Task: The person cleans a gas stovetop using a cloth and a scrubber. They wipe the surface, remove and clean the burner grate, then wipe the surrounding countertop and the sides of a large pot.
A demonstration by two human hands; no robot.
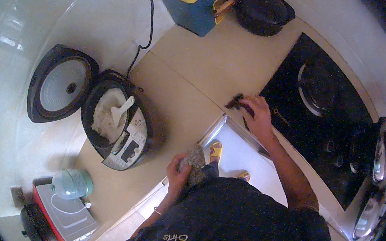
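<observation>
My right hand (258, 116) is over the counter corner, beside the black glass hob (285, 85). Its fingers are closed on a small black object (235, 102), too blurred to name exactly. Lower down, by the counter's front edge, my left hand (178, 171) grips a grey speckled cloth (195, 163). To the left stands a rice cooker (134, 149) with its lid (62, 85) swung up. Cooked rice (103, 118) lies in its pot, and a white rice paddle (121, 111) rests on the rice.
A blue and yellow kitchen basket (192, 10) and a black pan (264, 13) stand at the back. Metal lids (383, 149) are at the right rim. A greenish clear container (73, 183) sits by a grey and red box (71, 210). A black cord (151, 23) hangs along the wall.
</observation>
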